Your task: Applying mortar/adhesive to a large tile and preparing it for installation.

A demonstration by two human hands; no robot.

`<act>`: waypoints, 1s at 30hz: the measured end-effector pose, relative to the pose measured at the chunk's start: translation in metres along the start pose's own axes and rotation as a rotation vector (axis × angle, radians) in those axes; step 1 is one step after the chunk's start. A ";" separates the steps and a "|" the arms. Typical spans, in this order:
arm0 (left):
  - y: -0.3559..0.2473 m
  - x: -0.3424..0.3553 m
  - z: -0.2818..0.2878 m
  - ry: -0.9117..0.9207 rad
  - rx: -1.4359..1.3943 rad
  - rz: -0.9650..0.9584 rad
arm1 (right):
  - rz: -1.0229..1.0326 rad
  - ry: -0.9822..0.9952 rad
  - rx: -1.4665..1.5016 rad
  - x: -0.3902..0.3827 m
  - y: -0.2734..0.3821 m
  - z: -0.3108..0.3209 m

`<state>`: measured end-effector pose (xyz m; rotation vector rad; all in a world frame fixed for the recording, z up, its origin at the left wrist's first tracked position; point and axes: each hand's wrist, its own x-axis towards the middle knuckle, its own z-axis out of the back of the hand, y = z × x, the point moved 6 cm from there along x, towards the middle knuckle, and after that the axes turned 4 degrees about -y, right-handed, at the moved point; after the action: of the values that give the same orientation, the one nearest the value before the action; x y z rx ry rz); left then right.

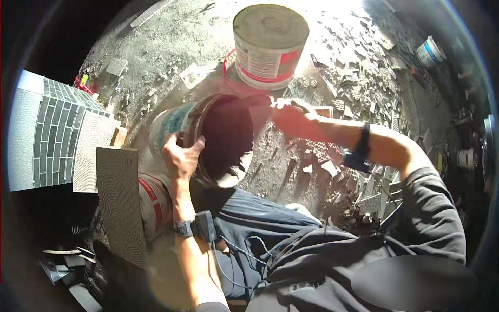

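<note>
A tilted bucket [171, 125] lies in front of me, its mouth turned to the right. Its inside is dark, with pale residue along the lower rim. My left hand [182, 155] grips the near side of that rim, thumb and fingers apart around it. At the far side of the mouth, my right hand [297, 117] is closed around a flat-bladed tool [261, 110]. The blade reaches toward the rim; glare and a reddish haze blur it, so its exact kind is unclear.
An upside-down bucket [273, 57] stands ahead on rubble-strewn ground. Left are stacked brick-patterned panels [54, 132] and a ridged tile [119, 203] beside another bucket [154, 200]. Broken tile pieces [358, 67] cover the right side, with a small bucket [430, 51] beyond.
</note>
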<state>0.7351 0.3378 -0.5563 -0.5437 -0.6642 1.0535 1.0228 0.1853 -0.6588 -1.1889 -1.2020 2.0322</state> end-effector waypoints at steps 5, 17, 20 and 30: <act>0.001 -0.015 -0.002 -0.091 -0.098 0.169 | -0.579 -0.184 1.040 0.081 -0.014 0.000; 0.027 -0.012 -0.003 -0.467 -0.479 0.405 | -0.067 0.102 1.971 0.099 0.021 0.033; 0.033 -0.014 0.000 -0.486 -0.590 0.369 | 0.148 0.374 2.080 0.096 0.005 0.051; 0.061 -0.032 0.025 -0.440 -0.452 0.302 | 0.186 0.661 2.970 0.111 -0.013 0.131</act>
<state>0.6693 0.3348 -0.5886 -0.8301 -1.2538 1.3306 0.8539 0.2171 -0.6649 0.0763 1.9094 0.9352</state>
